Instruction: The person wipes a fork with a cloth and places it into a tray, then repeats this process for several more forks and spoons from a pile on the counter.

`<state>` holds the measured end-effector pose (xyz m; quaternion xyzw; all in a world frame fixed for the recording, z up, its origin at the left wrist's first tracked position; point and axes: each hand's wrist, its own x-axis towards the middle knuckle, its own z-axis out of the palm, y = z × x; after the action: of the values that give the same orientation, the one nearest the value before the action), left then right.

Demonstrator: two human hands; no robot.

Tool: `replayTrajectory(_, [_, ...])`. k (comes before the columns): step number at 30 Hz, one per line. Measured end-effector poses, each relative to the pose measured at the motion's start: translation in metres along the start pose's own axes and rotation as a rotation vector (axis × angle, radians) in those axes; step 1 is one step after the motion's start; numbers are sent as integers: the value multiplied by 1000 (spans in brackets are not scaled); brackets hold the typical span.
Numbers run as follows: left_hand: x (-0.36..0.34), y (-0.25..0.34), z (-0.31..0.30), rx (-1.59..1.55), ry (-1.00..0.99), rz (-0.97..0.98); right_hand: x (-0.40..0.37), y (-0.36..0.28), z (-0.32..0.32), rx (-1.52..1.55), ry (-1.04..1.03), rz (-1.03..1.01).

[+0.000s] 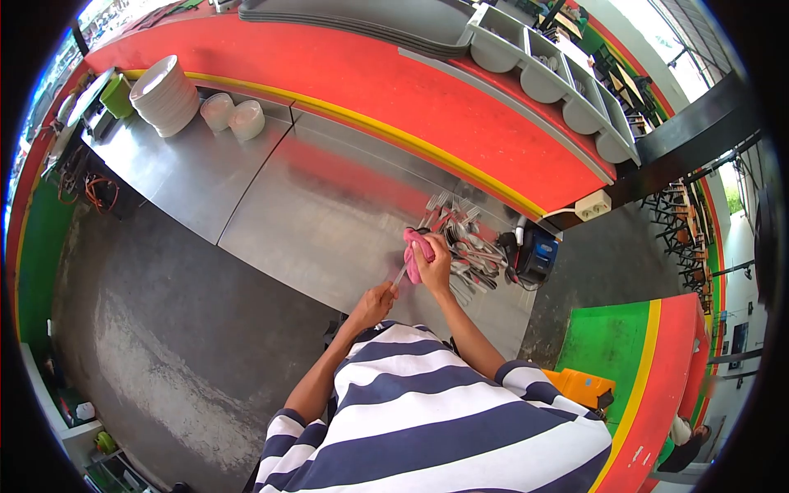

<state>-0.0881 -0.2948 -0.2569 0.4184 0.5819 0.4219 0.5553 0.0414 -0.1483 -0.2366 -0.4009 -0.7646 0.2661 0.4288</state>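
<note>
My left hand is closed on one end of a slim metal piece of cutlery. My right hand grips a pink cloth, folded around the other end of that piece, so its head is hidden. Both hands are close together above the steel counter. Just right of and beyond the cloth lies a loose heap of forks and other cutlery, handles and heads pointing many ways.
A blue and black device stands at the counter's right end. Stacked white plates and bowls occupy the far left. On the red ledge rest grey trays and a cutlery holder. A socket box hangs nearby.
</note>
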Motion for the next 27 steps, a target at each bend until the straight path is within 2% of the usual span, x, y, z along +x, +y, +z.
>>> replayTrajectory(6, [-4,-17,-4,133,44,116,-3,70,12,199,28,443])
replayTrajectory(12, [-5,7,-5,43,118,72,-21,50,-12,26,-199,595])
replayTrajectory(15, [-4,8,-2,-28,150,80,-33,54,-15,-16,-436,534])
replayTrajectory(19, [-5,8,6,-89,95,40,-46,34,-23,-170,-377,293])
replayTrajectory(22, [-4,9,13,-145,65,70,-44,10,-30,-195,-300,265])
replayTrajectory(23, [-3,10,15,-166,59,91,-43,2,-34,-128,-304,219])
replayTrajectory(26, [-3,15,21,-281,-16,95,-55,10,-24,597,-356,506])
replayTrajectory(27, [-3,16,25,-308,-48,95,-54,-2,-31,795,-447,616])
